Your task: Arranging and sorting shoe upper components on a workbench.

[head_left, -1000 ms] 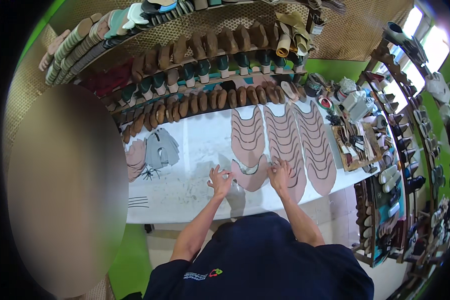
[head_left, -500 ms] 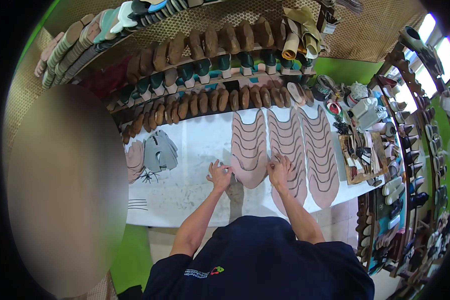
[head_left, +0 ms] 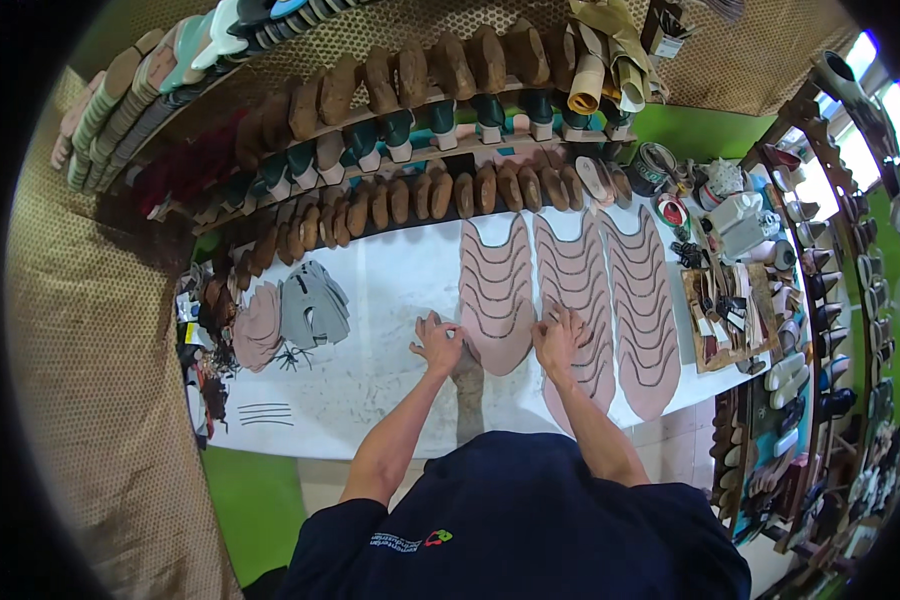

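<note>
Left hand (head_left: 438, 343) and right hand (head_left: 560, 343) pinch-posed at opposite edges of the lowest pink piece (head_left: 500, 352); can't tell if gripping. Piece now overlaps left column (head_left: 494, 268) on table (head_left: 390, 405), gap closed; looks placed.

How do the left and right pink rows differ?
The left row is shorter than the right row. The left row lies between the left hand and right hand; the right row lies clear of both. Both rows are layered, pink and dark-edged.
</note>
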Action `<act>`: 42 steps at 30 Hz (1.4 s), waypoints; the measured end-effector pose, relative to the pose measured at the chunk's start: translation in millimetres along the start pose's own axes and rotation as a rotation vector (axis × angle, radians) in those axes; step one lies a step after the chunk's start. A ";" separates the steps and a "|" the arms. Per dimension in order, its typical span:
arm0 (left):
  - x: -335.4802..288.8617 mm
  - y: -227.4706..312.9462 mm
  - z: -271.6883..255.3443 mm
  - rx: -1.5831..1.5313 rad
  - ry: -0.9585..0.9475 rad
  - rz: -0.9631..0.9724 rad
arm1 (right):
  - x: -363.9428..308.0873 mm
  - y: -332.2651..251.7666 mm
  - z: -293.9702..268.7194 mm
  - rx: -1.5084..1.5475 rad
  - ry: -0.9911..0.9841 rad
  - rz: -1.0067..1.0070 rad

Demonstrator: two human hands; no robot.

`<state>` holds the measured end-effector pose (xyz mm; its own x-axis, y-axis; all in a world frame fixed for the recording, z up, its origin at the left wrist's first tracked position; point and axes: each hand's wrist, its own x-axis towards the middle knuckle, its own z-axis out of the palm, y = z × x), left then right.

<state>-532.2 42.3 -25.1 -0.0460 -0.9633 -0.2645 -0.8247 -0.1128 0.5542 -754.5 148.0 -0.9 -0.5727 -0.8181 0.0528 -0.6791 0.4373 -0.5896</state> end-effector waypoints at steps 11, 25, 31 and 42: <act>-0.1 0.2 4.0 0.026 -0.020 -0.017 | 4.3 -1.9 -0.9 -0.105 -0.010 -0.015; -3.1 -5.0 11.2 0.032 0.065 0.071 | -10.1 -8.6 2.1 -0.181 0.025 -0.328; -4.9 -3.3 10.1 -0.006 0.070 0.069 | -34.4 -0.6 18.3 -0.298 -0.155 -0.371; -34.6 -11.9 -1.1 0.262 0.067 0.463 | -38.6 -7.2 18.3 -0.400 -0.308 -0.318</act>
<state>-520.2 76.7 -21.7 -0.4089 -0.9124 0.0167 -0.8405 0.3836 0.3827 -719.2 169.6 -13.5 -0.1935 -0.9766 -0.0943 -0.9500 0.2105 -0.2308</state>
